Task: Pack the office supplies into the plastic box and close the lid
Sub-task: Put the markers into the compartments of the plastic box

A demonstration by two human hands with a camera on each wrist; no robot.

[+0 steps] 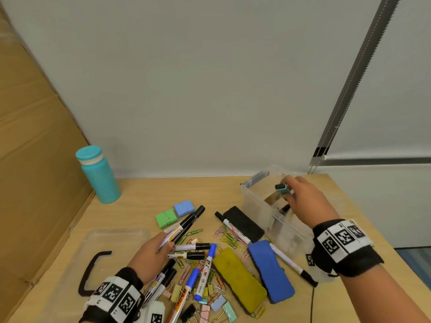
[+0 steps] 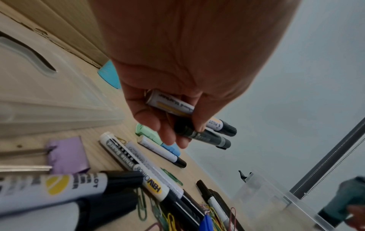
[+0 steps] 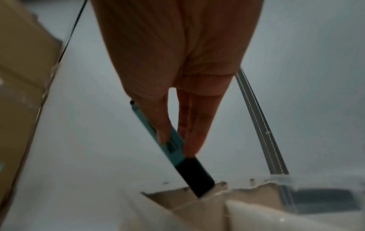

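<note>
The clear plastic box (image 1: 258,201) stands open at the table's back right. Over its opening my right hand (image 1: 300,197) pinches a teal eraser with a black felt face (image 1: 282,189), seen upright (image 3: 177,156) between thumb and fingers in the right wrist view. My left hand (image 1: 158,247) grips two black-capped markers (image 1: 184,226) above the pile; in the left wrist view the fingers curl round both markers (image 2: 197,123). More markers (image 1: 205,273), blue (image 1: 270,271), yellow (image 1: 240,278) and black (image 1: 243,223) erasers, paper clips and binder clips lie scattered. The clear lid (image 1: 93,252) lies flat at left.
A teal bottle (image 1: 99,174) stands at the back left beside a cardboard wall (image 1: 35,159). Green (image 1: 166,219) and blue (image 1: 184,208) small boxes sit near the middle. A black handle (image 1: 91,271) lies on the lid. A thin black cable (image 1: 311,304) runs off the front edge.
</note>
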